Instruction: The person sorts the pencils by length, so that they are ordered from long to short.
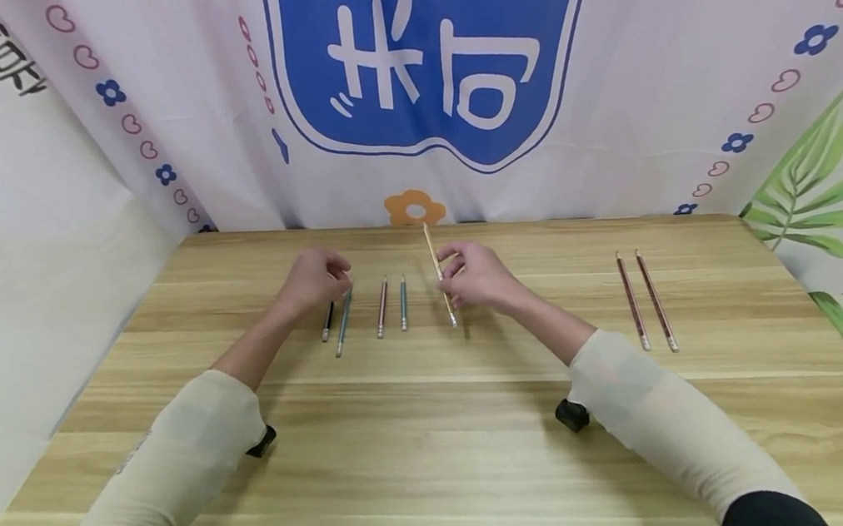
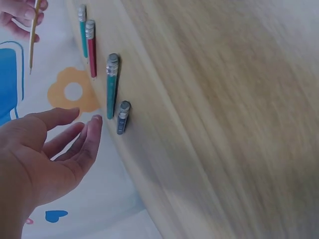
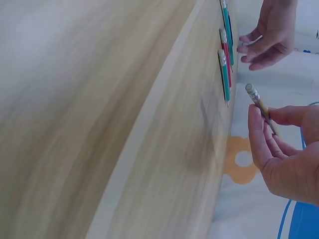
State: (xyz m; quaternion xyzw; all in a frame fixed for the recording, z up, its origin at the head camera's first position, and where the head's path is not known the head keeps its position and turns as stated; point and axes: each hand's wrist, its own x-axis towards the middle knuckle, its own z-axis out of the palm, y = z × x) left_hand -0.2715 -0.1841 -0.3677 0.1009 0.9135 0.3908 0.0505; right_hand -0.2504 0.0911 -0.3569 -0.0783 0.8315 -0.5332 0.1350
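Landmark: the orange printed flower (image 1: 415, 209) on the pale cloth (image 1: 222, 130) hanging behind the light wood-grain table (image 1: 423, 455). The person's right hand (image 1: 477, 273) grasps a slim yellow pencil (image 1: 437, 274) between thumb and fingers; the pencil is tilted, point toward the flower, eraser end toward the person, raised clear of the tabletop, its shadow separate. The left hand (image 1: 313, 277), left of the flower, is released: fingers loosely bent, thumb apart, nothing held. It hovers by the points of a short black pencil (image 1: 328, 322) and a longer teal pencil (image 1: 343, 324), which lie farthest left of the flower. Closer in, on that same side, lie a red pencil (image 1: 382, 308) and a short teal pencil (image 1: 403, 302). Well right of the flower, two long dark-red pencils (image 1: 632, 301) lie side by side, apart. All six lying pencils have their eraser ends toward the person.
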